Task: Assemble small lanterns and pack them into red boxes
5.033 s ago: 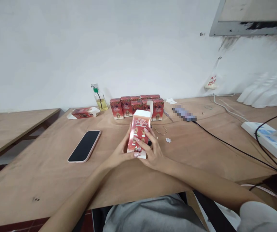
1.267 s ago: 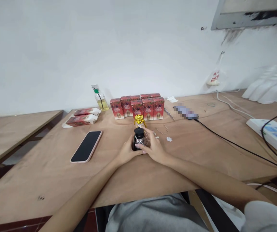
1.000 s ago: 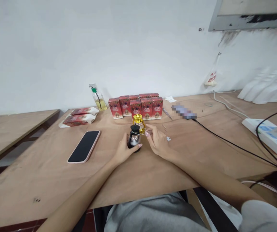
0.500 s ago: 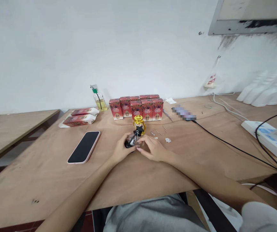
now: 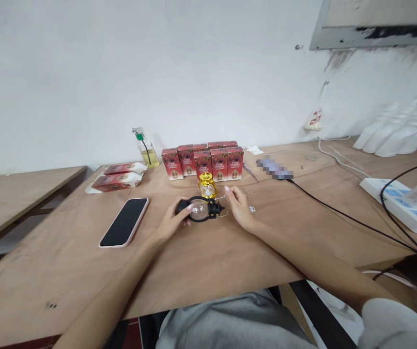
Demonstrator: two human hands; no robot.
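A small black lantern with a clear globe lies on its side on the wooden table. My left hand grips its base end, fingers wrapped round it. My right hand rests just right of the lantern's top, fingertips pinched near a thin wire handle. A small gold lantern stands upright right behind them. Several red Christmas boxes stand in rows further back.
A black phone in a pink case lies to the left. Two flattened red boxes and an oil bottle sit at the back left. Small metal parts, a black cable and a white power strip are on the right.
Five seconds ago both hands held a red box; it is gone from them. The black lantern stood upright a second ago and now lies tipped on its side, and my right hand has shifted to its top end.
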